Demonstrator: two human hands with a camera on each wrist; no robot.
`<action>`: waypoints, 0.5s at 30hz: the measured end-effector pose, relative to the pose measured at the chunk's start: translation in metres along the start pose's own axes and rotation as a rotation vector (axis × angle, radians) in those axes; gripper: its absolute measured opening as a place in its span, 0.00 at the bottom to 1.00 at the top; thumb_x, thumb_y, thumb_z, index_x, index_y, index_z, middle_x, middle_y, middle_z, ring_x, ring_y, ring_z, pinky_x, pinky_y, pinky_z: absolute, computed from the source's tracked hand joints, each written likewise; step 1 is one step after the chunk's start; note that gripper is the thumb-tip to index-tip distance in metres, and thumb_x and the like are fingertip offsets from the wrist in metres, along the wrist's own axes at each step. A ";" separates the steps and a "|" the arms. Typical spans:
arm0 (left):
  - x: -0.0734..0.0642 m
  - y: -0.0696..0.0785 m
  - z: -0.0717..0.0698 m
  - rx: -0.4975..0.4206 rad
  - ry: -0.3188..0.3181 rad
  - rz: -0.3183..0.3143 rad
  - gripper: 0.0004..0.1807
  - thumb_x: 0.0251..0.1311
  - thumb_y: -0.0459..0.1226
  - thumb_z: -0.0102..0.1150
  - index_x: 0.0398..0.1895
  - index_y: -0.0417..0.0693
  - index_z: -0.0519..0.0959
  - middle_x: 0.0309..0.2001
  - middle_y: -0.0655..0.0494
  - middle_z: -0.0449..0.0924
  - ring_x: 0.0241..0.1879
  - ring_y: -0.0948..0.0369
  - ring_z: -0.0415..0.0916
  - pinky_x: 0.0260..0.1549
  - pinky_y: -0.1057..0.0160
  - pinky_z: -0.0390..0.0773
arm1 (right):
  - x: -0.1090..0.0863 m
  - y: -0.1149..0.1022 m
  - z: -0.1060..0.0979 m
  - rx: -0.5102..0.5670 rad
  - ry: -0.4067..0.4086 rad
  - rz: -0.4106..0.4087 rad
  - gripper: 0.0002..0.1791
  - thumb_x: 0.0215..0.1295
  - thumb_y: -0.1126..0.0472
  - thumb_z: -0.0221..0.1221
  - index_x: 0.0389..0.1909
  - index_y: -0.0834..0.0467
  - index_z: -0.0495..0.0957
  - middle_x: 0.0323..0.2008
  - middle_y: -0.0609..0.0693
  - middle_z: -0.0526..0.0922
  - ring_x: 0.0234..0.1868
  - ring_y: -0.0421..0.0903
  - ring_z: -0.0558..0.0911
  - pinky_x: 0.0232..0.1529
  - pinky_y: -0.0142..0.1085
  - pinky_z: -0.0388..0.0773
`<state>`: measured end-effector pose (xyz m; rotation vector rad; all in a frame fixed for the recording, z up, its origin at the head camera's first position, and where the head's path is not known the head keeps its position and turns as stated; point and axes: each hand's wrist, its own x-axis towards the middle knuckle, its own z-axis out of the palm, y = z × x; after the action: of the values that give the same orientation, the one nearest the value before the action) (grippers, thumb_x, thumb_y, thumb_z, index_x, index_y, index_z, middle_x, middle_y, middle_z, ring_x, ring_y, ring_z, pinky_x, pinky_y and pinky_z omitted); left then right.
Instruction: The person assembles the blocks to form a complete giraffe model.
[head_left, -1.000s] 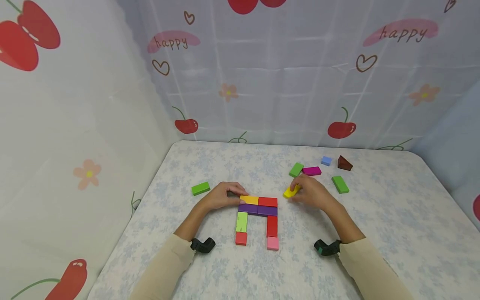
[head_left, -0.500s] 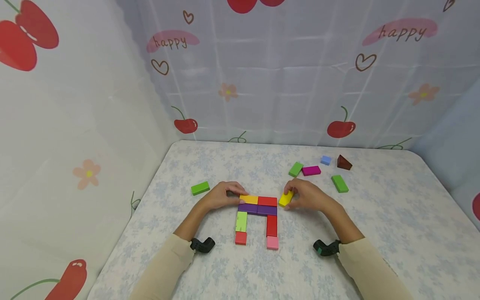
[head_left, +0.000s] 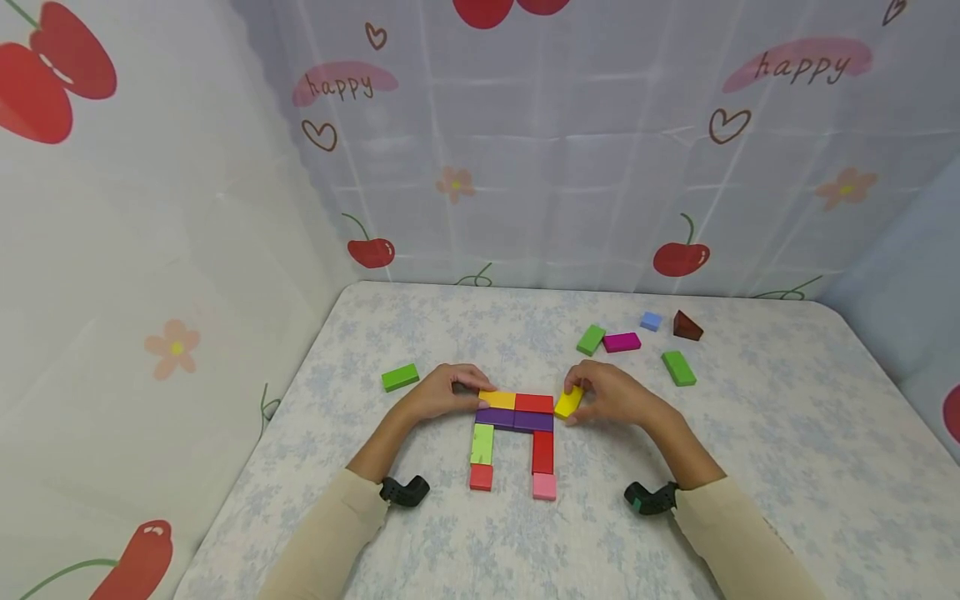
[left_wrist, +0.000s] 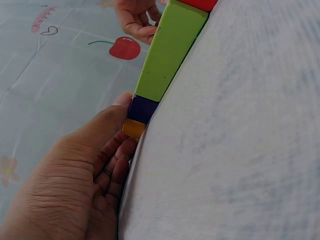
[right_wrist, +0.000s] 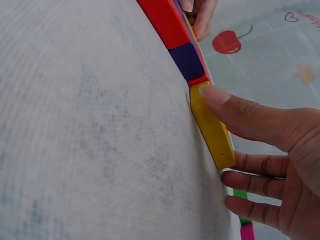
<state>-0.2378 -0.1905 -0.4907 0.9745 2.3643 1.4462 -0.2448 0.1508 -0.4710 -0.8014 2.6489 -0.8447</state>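
Head view, yellow block (head_left: 568, 403), pinched in right hand (head_left: 613, 392)

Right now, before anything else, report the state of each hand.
Left hand: closed, holding the outer end of the orange block.
Right hand: closed, pinching the yellow block between thumb and fingers.

Soft, even light is filling head view; back curtain (head_left: 570, 208) is showing pale sheen streaks; faint shadow is lying beside right forearm (head_left: 692, 448); wrist views are looking dimmer, desk (left_wrist: 240, 130) blurring.
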 end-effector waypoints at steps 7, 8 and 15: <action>0.001 0.000 0.000 -0.006 0.001 0.001 0.16 0.60 0.30 0.71 0.51 0.40 0.87 0.49 0.47 0.85 0.51 0.55 0.79 0.53 0.62 0.76 | 0.000 0.000 0.000 0.008 -0.001 -0.004 0.22 0.46 0.54 0.81 0.39 0.50 0.80 0.36 0.44 0.79 0.41 0.47 0.76 0.46 0.41 0.78; 0.001 0.000 0.000 -0.006 0.001 0.001 0.16 0.60 0.31 0.71 0.52 0.40 0.87 0.49 0.47 0.85 0.52 0.55 0.79 0.53 0.61 0.76 | 0.000 0.000 0.000 0.008 -0.001 -0.002 0.22 0.46 0.54 0.81 0.39 0.50 0.80 0.36 0.44 0.79 0.41 0.47 0.76 0.46 0.41 0.78; 0.000 0.002 0.001 0.003 -0.002 0.002 0.16 0.60 0.31 0.71 0.52 0.39 0.86 0.49 0.46 0.85 0.51 0.54 0.79 0.55 0.52 0.77 | -0.001 0.001 0.000 0.015 -0.006 -0.010 0.21 0.48 0.53 0.80 0.39 0.50 0.81 0.36 0.44 0.80 0.42 0.48 0.76 0.45 0.40 0.78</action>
<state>-0.2365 -0.1893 -0.4890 0.9794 2.3657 1.4419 -0.2447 0.1519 -0.4712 -0.8133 2.6322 -0.8617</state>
